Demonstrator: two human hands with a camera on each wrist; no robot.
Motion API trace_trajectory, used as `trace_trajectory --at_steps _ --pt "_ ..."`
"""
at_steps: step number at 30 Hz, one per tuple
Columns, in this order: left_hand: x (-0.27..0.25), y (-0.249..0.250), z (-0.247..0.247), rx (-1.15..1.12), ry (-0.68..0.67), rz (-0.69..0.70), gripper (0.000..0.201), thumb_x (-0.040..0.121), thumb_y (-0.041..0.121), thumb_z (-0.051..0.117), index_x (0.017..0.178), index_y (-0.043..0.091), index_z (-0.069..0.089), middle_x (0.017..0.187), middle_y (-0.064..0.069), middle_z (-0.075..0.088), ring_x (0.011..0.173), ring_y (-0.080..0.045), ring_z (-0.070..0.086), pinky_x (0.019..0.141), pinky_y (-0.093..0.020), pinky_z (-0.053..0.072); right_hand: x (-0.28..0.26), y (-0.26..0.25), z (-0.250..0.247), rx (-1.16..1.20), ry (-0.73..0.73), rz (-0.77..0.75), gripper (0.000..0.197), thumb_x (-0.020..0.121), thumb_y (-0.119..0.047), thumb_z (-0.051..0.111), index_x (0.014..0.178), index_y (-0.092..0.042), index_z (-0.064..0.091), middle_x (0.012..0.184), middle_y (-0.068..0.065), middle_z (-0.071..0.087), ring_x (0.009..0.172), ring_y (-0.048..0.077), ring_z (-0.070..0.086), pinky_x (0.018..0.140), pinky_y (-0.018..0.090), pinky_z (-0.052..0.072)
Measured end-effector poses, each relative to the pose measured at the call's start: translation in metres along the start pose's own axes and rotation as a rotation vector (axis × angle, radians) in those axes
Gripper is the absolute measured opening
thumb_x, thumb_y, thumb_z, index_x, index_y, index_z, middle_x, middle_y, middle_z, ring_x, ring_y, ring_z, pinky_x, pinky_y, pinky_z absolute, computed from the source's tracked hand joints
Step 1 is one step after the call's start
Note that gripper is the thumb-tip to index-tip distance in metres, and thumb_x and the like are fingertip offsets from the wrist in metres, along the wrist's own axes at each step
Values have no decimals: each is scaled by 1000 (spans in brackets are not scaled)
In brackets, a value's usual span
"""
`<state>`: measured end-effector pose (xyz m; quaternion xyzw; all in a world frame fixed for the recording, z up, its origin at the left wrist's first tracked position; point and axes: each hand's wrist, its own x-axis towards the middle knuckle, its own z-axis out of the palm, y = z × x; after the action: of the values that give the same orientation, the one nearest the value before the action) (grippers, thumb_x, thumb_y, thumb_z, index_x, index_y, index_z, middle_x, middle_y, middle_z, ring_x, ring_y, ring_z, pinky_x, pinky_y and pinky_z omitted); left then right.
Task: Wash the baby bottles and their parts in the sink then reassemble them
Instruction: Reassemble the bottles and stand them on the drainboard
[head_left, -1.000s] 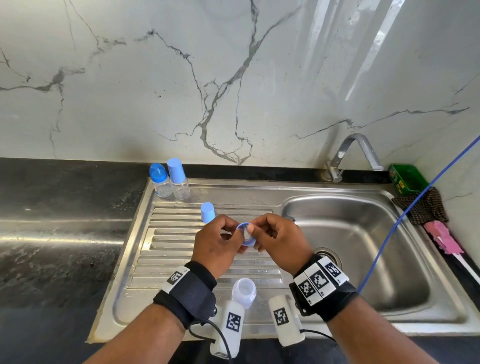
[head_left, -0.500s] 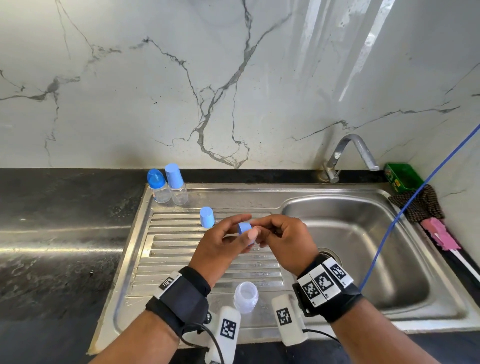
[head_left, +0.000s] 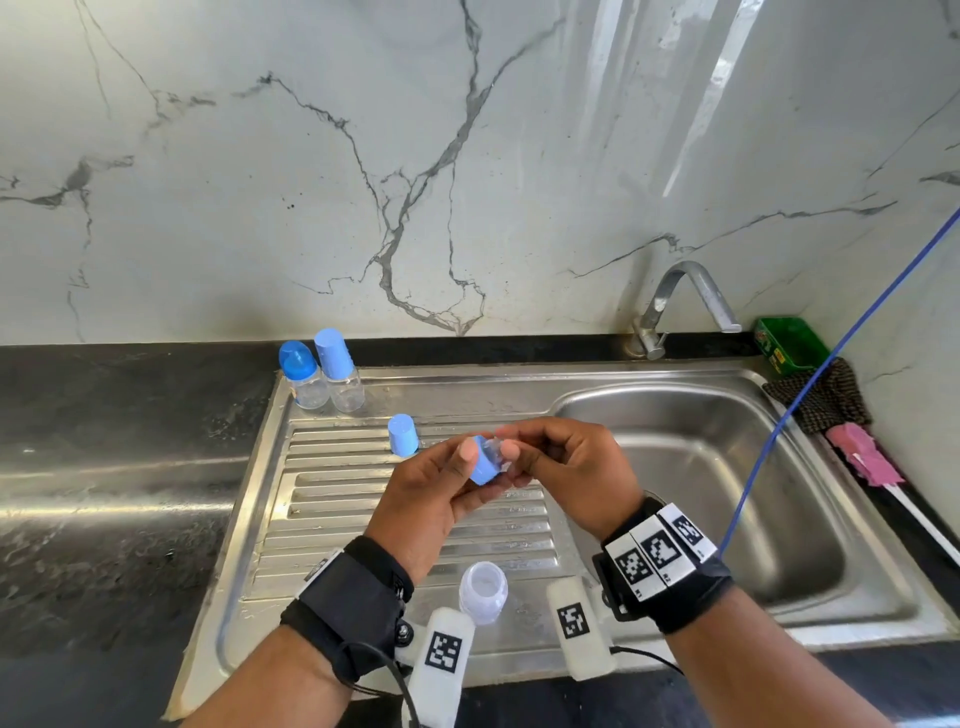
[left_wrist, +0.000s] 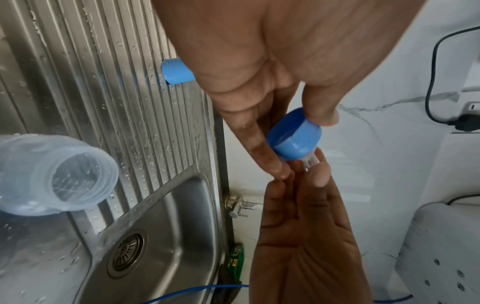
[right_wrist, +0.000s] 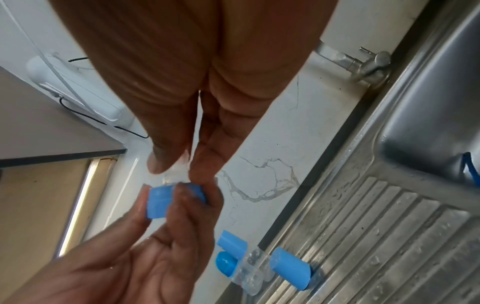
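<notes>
Above the draining board my left hand (head_left: 470, 470) pinches a blue screw ring (head_left: 484, 466) (left_wrist: 294, 138) (right_wrist: 158, 202) between thumb and fingers. My right hand (head_left: 511, 449) pinches the clear teat (left_wrist: 309, 160) (right_wrist: 174, 174) that sticks out of the ring. An open clear bottle (head_left: 483, 590) (left_wrist: 52, 174) stands on the board between my wrists. A blue cap (head_left: 402, 435) (right_wrist: 291, 267) stands further back on the board. Two capped bottles (head_left: 321, 371) (right_wrist: 233, 259) stand at the board's back left corner.
The steel sink bowl (head_left: 727, 467) lies to the right, with the tap (head_left: 675, 301) behind it. A green box (head_left: 787, 343), a dark cloth (head_left: 821, 395) and a pink brush (head_left: 865, 460) sit along the right rim. A blue cable (head_left: 810, 384) crosses the bowl. Black counter (head_left: 104, 467) lies to the left.
The ring has turned in my left hand from face-on to side-on. My right fingers now pinch the teat poking through it. Both hands sit slightly higher in view.
</notes>
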<state>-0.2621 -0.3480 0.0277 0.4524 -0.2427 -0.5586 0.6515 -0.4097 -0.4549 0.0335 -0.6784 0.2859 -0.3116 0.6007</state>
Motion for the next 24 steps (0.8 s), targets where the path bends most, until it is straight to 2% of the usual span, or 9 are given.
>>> trace_trajectory --at_steps 3,5,7,9,11,15,19,21,24 --pt "1 4 0 2 38 -56 38 90 34 55 100 3 73 91 -17 73 78 -25 71 72 -31 61 -2 2 -6 -120 -37 -111 32 82 -5 80 108 -24 75 102 -3 73 83 15 70 75 30 61" --pt "1 4 2 45 23 -102 44 91 39 53 101 0 71 85 -18 70 67 -22 66 64 -29 59 -2 4 -10 -202 -63 -180 29 83 -7 81 107 -23 76 101 0 74 87 17 72 78 35 62" --pt "2 5 4 73 11 -149 48 91 42 53 104 -2 69 81 -20 68 61 -20 62 58 -28 57 -1 4 -13 -246 -69 -219 21 83 -9 80 103 -15 79 93 2 75 78 20 73 73 38 62" --pt "2 8 5 88 -9 -192 45 93 40 55 100 -1 70 77 -20 66 58 -19 59 54 -27 54 -1 1 -17 -263 -89 -241 18 84 -8 79 101 -10 79 86 0 74 67 18 71 67 32 61" --pt "3 10 5 107 -50 -219 40 97 37 54 95 1 72 76 -20 64 57 -19 58 53 -26 53 -1 -3 -22 -233 -116 -220 16 84 -5 78 100 -7 79 82 -1 74 64 17 71 65 27 59" --pt "4 10 8 97 -42 -194 41 101 38 49 96 2 70 75 -18 64 56 -18 56 51 -26 51 0 -6 -23 -212 -117 -194 18 85 -9 77 103 -10 79 83 -2 74 66 16 71 67 26 59" --pt "2 4 7 126 -13 -198 49 102 46 44 98 5 70 74 -15 63 52 -18 51 47 -27 48 -6 -1 -20 -241 -133 -188 30 79 -18 85 109 -18 77 99 -2 73 86 17 72 77 33 61" --pt "-1 -1 5 158 -25 -211 55 102 50 41 99 5 71 73 -15 62 53 -19 53 48 -28 48 -10 4 -20 -256 -174 -184 43 73 -20 90 112 -26 73 105 -2 71 90 18 70 79 30 60" --pt "-2 -11 -2 220 -28 -237 62 102 55 34 102 6 72 85 -20 71 61 -23 62 53 -30 52 -14 15 -16 -291 -185 -173 44 73 -22 90 114 -26 72 105 -3 71 89 17 70 78 30 60"
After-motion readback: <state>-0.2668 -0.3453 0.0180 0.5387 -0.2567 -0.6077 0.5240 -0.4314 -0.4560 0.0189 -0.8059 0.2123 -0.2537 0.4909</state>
